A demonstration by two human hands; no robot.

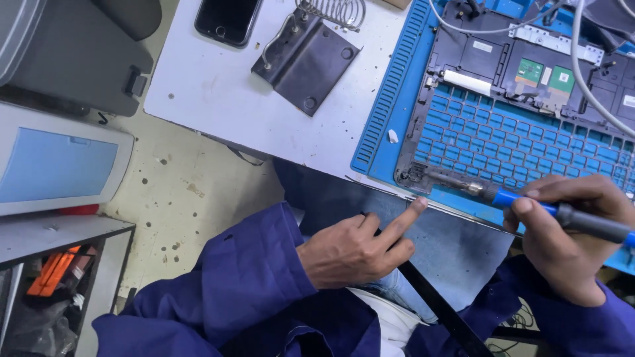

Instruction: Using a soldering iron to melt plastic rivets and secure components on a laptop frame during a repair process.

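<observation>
While the person leans over the bench, both hands sit low in the frame.

Right hand: the right hand (574,238), lower right, has its fingers wrapped tight round a soldering iron (529,201) with a blue and black handle; its metal tip points left and rests at the lower left corner of the laptop chassis (522,106).

Left hand: the left hand (360,248), lower centre, holds nothing; the forefinger points up and right to the mat's near edge, the other fingers curled in.

Labels: two green square stickers and small white tags sit on the dark chassis, upper right.

Mat: a blue ribbed work mat (390,106) lies under the chassis, right of centre.

Bench: a white table (218,86) carries a dark phone (227,18) at top centre-left and a black metal iron stand (307,56) with a wire coil beside it.

Cables: a white cable (585,73) crosses the chassis, upper right.

Room: speckled pale floor at left, with grey machine housings (59,158) stacked at the left edge.

Clothing: blue sleeves (245,284) fill the bottom.
</observation>
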